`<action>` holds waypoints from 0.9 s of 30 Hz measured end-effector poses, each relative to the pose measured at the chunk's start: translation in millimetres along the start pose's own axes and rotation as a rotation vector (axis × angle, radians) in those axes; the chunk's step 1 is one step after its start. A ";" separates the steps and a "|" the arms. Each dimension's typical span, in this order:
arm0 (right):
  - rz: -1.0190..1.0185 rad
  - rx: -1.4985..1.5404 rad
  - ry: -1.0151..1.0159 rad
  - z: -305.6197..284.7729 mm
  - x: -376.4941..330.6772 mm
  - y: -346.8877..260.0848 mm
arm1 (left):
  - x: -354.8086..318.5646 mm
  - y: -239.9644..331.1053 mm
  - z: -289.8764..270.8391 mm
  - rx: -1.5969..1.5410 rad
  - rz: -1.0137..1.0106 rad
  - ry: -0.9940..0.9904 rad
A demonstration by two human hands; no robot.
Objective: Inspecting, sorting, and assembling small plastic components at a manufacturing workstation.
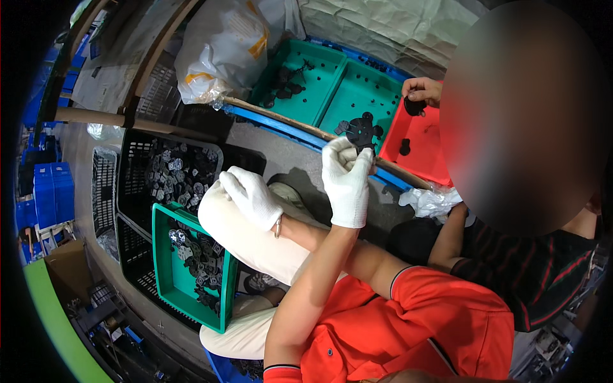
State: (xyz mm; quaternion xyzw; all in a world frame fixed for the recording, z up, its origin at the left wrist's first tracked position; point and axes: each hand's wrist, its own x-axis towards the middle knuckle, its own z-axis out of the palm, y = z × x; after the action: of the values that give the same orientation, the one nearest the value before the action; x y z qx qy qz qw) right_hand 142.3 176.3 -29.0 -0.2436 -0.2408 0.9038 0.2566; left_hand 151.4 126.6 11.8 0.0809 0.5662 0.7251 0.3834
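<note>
My left hand (347,182), in a white knit glove, reaches across my right forearm toward the trays. Its bent fingers and thumb pinch the lower edge of a black plastic part (361,131), a flat disc with several rounded lobes round it. The part is held above the near edge of a green tray (336,124). My right hand (250,199), gloved the same way, rests on my light-coloured trouser knee. Its fingers are loosely bent and slightly apart, with nothing visible in them.
Another green tray (167,271) of black parts stands by my legs, beside black crates (124,169). A red tray (424,166) lies right of the green one; a co-worker's hand (426,89) holds a round black piece there. A white plastic bag (223,48) stands at the back.
</note>
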 end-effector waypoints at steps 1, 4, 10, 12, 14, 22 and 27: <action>-0.001 -0.007 0.002 0.0 -0.6 0.1 | -1.6 1.5 0.2 0.004 0.025 0.001; -0.003 -0.018 0.005 0.3 -1.2 0.2 | -3.8 4.7 1.8 0.025 0.066 0.018; -0.011 -0.041 0.006 0.8 -1.1 -2.2 | -5.5 6.0 3.2 0.015 0.095 -0.005; -0.013 -0.041 0.005 0.3 -1.3 -4.4 | -5.8 6.2 3.5 0.013 0.075 -0.006; -0.009 -0.032 -0.002 -0.1 -1.1 -6.2 | -6.3 6.8 4.2 0.009 0.046 -0.006; 0.000 -0.001 -0.022 3.1 2.7 -2.5 | -9.8 9.0 1.9 -0.002 0.027 -0.005; 0.036 0.054 -0.049 6.2 4.3 1.2 | -6.2 8.6 -1.3 -0.065 -0.032 -0.042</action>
State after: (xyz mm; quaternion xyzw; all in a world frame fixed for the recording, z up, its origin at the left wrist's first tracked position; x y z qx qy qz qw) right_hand 135.2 176.0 -26.3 -0.2189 -0.2182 0.9200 0.2408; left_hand 151.0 121.0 21.0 0.0743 0.5354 0.7351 0.4092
